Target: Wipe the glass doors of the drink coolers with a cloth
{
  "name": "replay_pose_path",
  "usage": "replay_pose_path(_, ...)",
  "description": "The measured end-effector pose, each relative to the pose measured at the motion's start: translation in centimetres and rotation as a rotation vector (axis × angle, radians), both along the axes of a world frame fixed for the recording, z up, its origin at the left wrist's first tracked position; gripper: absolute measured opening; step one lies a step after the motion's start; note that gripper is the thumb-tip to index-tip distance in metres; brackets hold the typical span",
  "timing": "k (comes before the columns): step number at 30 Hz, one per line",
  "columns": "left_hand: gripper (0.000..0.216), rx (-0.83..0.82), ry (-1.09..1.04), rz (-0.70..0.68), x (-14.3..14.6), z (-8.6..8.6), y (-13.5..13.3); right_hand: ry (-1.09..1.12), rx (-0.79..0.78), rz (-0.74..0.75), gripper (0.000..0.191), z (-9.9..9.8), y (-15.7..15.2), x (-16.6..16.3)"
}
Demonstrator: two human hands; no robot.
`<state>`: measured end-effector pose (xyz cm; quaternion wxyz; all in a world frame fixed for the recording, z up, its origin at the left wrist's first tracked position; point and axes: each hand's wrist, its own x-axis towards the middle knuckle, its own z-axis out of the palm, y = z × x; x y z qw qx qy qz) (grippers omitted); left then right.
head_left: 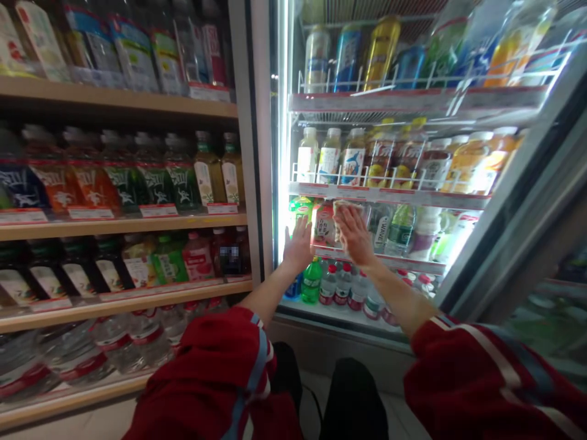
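Note:
My right hand (356,237) presses a pale cloth (340,209) against the glass door of a lit drinks fridge; its fingers lie over the cloth, and only the cloth's upper and left edges show. To the left, my left hand (298,247) is open, fingers apart and pointing up, and appears to rest on the same glass. Behind the hands, inside the fridge, are a red-labelled bottle (323,221), a green-labelled bottle (301,206) and a clear bottle marked WAVE (380,229).
Left of the fridge stand wooden shelves (114,227) of bottled drinks. The dark fridge door frame (509,183) slants along the right. Upper fridge racks (413,102) hold cans and bottles. Small red-capped bottles (343,284) stand at the bottom. My knees (355,397) are just below.

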<state>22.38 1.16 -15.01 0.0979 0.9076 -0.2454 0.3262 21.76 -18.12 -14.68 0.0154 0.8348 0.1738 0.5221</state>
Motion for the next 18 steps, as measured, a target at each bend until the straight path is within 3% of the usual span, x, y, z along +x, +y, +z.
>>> replay_pose_path(4,0.065,-0.118,0.046,0.082,0.4,-0.9,1.6,0.088,-0.056,0.055,0.049,0.1,0.7,0.2)
replay_pose_path(11,0.069,-0.074,0.075,0.053,0.9,-1.0,2.9,0.043,-0.012,0.044,0.057,3.4,1.4,1.4)
replay_pose_path(13,0.068,-0.067,0.071,0.049,0.8,-1.1,3.1,0.064,-0.05,0.05,0.057,3.0,2.6,1.6)
replay_pose_path(18,0.065,-0.021,0.066,0.036,0.5,-1.7,3.5,0.14,-0.189,0.078,0.052,-0.8,4.9,1.7)
